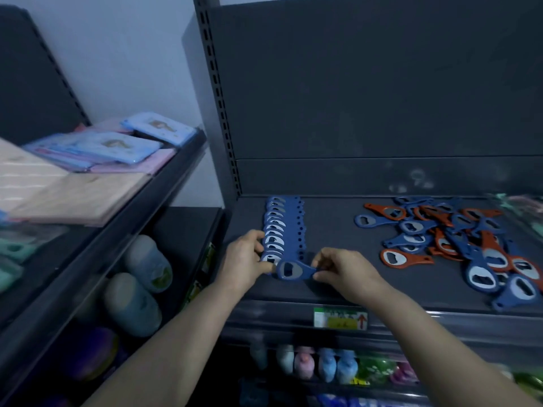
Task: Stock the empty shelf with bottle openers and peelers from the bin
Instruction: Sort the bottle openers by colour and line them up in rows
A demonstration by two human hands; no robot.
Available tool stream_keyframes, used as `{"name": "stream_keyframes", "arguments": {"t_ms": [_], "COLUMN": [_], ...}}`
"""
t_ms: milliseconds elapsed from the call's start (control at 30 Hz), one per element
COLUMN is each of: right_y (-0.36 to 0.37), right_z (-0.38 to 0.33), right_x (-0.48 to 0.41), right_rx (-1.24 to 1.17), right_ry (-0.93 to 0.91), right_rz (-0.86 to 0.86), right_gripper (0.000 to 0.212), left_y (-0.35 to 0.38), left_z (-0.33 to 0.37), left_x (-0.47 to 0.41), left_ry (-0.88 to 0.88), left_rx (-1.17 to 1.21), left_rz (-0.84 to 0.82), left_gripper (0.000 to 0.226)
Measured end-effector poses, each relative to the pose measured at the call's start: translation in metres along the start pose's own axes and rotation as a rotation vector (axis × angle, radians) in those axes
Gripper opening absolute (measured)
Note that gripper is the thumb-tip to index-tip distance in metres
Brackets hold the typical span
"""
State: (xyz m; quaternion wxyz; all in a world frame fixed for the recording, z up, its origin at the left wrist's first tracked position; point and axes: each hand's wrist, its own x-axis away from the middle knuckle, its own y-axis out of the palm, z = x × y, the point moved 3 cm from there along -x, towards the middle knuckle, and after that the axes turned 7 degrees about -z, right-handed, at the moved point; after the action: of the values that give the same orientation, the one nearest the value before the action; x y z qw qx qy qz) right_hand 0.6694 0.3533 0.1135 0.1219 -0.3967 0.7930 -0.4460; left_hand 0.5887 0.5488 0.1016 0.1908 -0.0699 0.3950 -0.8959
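Now, with the fingers of the left hand [245, 261] and right hand [342, 270] pinching opposite ends of the blue plastic metal-inset bottle opener [289, 271] at the front of the dark shelf [332, 289], lower it flat — squarely overlapping the near end of the neat blue row [282, 227].

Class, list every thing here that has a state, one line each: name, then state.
Row of blue openers: overlapped, tidy, on the shelf.
Blue opener: held at the row's near end.
Right hand: pinches the opener's handle.
Left hand: grips the row's near end.
Loose pile: jumbled, blue and orange.
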Motion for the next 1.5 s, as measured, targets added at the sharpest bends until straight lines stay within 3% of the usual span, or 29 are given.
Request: {"name": "stream_keyframes", "arguments": {"t_ms": [133, 233, 333, 533, 1033, 1267, 1500], "right_y": [0.015, 0.023, 0.026, 0.028, 0.032, 0.004, -0.037], "right_z": [-0.013, -0.020, -0.023, -0.026, -0.023, 0.006, 0.078], "right_x": [-0.007, -0.012, -0.016, -0.016, -0.015, 0.010, 0.049], "right_rx": [0.034, 0.068, 0.124, 0.268, 0.273, 0.297, 0.342], "right_ry": [0.002, 0.019, 0.010, 0.017, -0.004, 0.034, 0.202], "right_rz": [-0.031, 0.001, 0.091, 0.165, 0.182, 0.235, 0.318], "right_gripper": [0.010, 0.016, 0.020, 0.037, 0.037, 0.030, 0.015], "left_y": [-0.005, -0.012, -0.012, -0.006, -0.001, 0.030, 0.103], "left_z": [-0.010, -0.015, -0.014, -0.016, -0.005, 0.045, 0.121], "left_x": [-0.001, 0.000, 0.006, 0.014, 0.010, -0.006, -0.022], "left_ry": [-0.001, -0.013, 0.029, 0.065, 0.025, 0.117, 0.220], "left_rx": [0.000, 0.052, 0.070, -0.036, -0.144, -0.179, -0.223], "left_rz": [0.082, 0.144, 0.069, -0.069, -0.023, -0.092, -0.215], "left_gripper": [0.060, 0.044, 0.032, 0.048, 0.045, 0.029, 0.022]}}
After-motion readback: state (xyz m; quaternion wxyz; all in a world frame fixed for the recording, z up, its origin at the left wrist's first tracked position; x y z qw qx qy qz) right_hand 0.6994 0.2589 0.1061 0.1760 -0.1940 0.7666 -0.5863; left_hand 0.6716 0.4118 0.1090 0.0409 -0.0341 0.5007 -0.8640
